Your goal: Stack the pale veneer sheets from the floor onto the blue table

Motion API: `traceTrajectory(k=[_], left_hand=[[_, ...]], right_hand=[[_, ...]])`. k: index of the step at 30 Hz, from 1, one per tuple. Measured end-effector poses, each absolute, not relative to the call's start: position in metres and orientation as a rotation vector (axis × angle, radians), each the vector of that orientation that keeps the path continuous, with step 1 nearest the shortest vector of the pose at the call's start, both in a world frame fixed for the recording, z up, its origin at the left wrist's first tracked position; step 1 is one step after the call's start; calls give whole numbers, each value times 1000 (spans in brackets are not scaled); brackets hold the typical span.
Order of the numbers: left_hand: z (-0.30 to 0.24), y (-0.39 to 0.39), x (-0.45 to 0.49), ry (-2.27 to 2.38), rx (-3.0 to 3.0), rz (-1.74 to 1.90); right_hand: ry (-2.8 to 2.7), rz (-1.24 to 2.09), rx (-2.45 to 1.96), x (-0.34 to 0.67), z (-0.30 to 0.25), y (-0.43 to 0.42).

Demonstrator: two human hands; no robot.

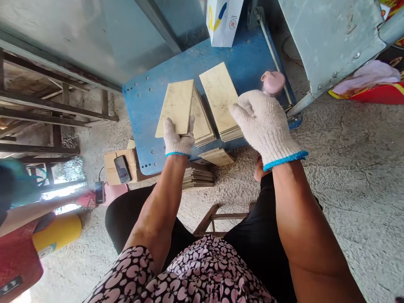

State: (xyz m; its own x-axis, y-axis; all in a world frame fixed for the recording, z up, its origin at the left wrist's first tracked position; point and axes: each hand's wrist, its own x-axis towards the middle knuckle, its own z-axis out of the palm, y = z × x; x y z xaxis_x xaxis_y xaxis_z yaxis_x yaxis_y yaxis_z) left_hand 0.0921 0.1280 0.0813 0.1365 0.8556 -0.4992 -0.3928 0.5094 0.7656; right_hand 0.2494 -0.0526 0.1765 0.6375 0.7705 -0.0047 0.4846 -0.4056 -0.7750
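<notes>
My left hand (pixel 179 136), in a white knitted glove with a blue cuff, grips a few thin cream boards (pixel 177 101) by their near end, thumb on top. Under and beside them lies a stack of similar boards (pixel 202 120) on the blue table. A second stack of boards (pixel 219 94) sits just right of it. My right hand (pixel 263 118), gloved the same way, is over that stack's right edge. Its fingers are curled, with thumb and forefinger close together; whatever they hold, if anything, is hidden. Right behind this hand is a pink-lidded container (pixel 273 83).
More boards (pixel 198 176) are piled below the near edge of the blue table (pixel 139 109). A white box (pixel 224 23) stands at its back. On the left, a phone (pixel 122 169) lies on a cardboard box (pixel 110 162), and another person's arm (pixel 57 206) reaches in.
</notes>
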Motion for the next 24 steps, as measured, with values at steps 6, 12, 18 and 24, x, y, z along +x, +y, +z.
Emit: traceTrajectory(k=[6,12,18,24], left_hand=[[68,135,99,1116,599,957],[58,131,108,1163,666,922],[57,116,106,1181,364,801],[61,102,95,1235,268,308]], right_hand=[[-988,465,-2119,247,178,-52],[-991,479,-2166,244,180,-48],[-995,463,-2137,243,178,-47],[-1013,474,-2163,244,179,-47]])
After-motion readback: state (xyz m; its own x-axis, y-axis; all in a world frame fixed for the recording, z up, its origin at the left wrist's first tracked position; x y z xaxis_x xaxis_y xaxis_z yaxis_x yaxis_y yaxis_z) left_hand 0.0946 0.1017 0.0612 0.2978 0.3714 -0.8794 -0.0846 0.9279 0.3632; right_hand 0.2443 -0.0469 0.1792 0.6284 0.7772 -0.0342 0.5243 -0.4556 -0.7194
